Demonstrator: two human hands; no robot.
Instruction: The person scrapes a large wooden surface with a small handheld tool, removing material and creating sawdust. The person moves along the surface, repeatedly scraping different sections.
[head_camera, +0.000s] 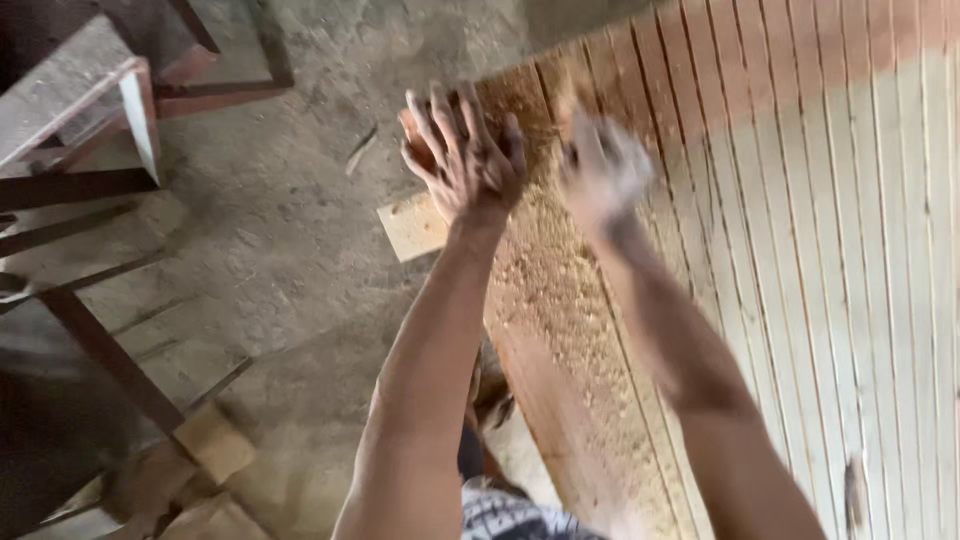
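While sawdust (545, 290) coats the grooved wooden panel (800, 250), the left hand (465, 160) rests there, fingers apart; the right hand (603, 170) is too blurred to tell.

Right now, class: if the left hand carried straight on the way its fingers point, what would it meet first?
Probably the end of the grooved board under the left hand, then the concrete floor; depth is unclear.

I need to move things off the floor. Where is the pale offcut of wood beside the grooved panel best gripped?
Probably by the pale offcut's free left edge, coming from the floor side: it lies flat, and its right end runs under the left hand and against the sawdust-covered grooved panel.
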